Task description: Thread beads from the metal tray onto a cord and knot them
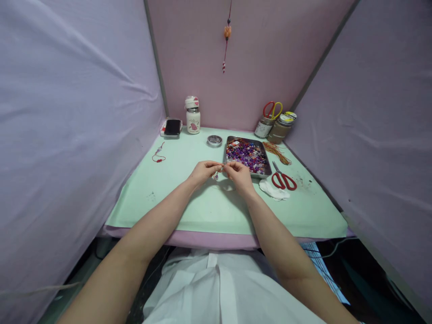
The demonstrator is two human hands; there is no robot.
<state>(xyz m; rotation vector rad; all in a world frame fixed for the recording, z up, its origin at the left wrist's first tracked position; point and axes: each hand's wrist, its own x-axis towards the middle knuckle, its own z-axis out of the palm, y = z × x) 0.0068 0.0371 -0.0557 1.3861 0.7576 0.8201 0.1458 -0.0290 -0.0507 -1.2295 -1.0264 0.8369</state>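
My left hand [204,172] and my right hand [238,173] meet fingertip to fingertip above the pale green table top [195,211], both pinched closed. What sits between the fingertips is too small to make out clearly; a thin pale cord seems to run there. Just below the left fingertips hangs a small purplish bead charm [216,177]. Directly behind my right hand is a metal tray [269,170] full of purple, red and clear beads. A round clear-sided tin [214,141] stands beyond my left hand.
Red-handled scissors [283,180] and a crumpled white tissue [274,191] lie right of my hands. Orange cords [277,153] lie behind them. Two jars [280,128], a white bottle [193,118] and a phone [173,127] stand at the back. A red beaded string [158,156] lies left.
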